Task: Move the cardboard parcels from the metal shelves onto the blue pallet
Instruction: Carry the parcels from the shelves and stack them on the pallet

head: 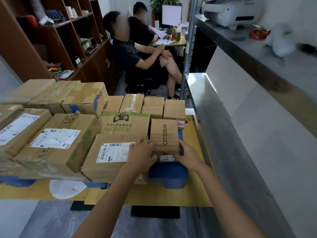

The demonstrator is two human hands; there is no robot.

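A small brown parcel [165, 134] printed CECEBEAR sits at the near right corner of the blue pallet [173, 176]. My left hand [141, 156] grips its left near side, and my right hand [187, 156] grips its right near side. Several other cardboard parcels cover the pallet, among them a labelled box [109, 157] right beside the small one and a green-printed box [123, 124] behind it. The metal shelves [223, 117] run along the right, their steel surfaces bare close by.
Yellow cardboard sheets [154, 194] lie under the pallet. Two seated people [137, 54] occupy the space behind the pallet, at a desk. A brown wooden cabinet [51, 40] stands at the left. A white headset [229, 11] and a white bag [279, 42] rest on the upper shelf.
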